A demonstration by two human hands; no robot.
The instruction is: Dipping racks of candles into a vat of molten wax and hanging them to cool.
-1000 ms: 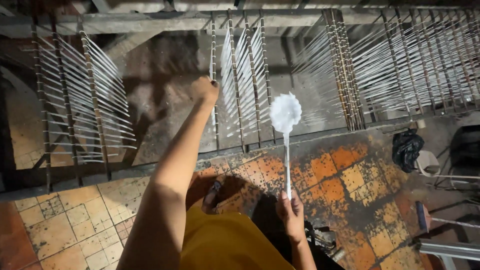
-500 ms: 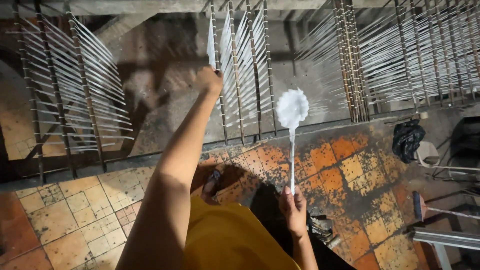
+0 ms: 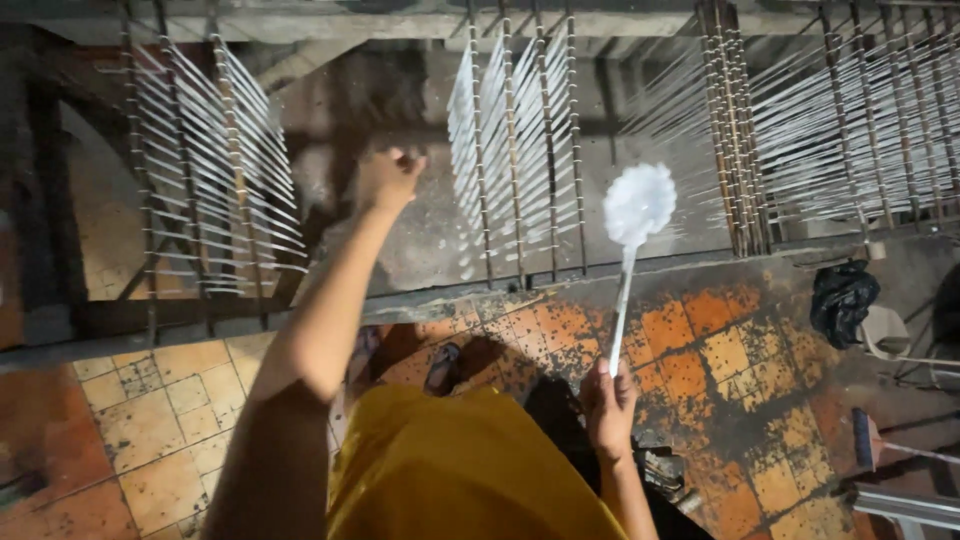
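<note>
Far left of the left hand: a rack of thin rods strung with white threads (image 3: 215, 170), standing over a dark gap; tan floor tiles (image 3: 160, 420) below it.

Left hand (image 3: 388, 178) — arm stretched forward and up, fingers curled into a loose fist, raised in the open space between that left rack and the middle one. Whether it pinches a thread can't be told; nothing is clearly visible in it. It is not touching either rack.

Just right of the left hand: the middle thread rack (image 3: 520, 150), upright rods with white strands slanting across.

Below both hands: the person's yellow garment (image 3: 460, 470), and a sandalled foot (image 3: 443, 368) on stained orange tiles.

Right hand (image 3: 610, 405) — closed around the bottom end of a thin white stick. The stick runs up and slightly right to a round, frilly white spool (image 3: 640, 203), which sits above the right hand and just right of the middle rack, not touching it.

Right of the spool: a denser thread rack (image 3: 830, 130). Further right and lower, a black bag (image 3: 840, 298) on the floor.
</note>
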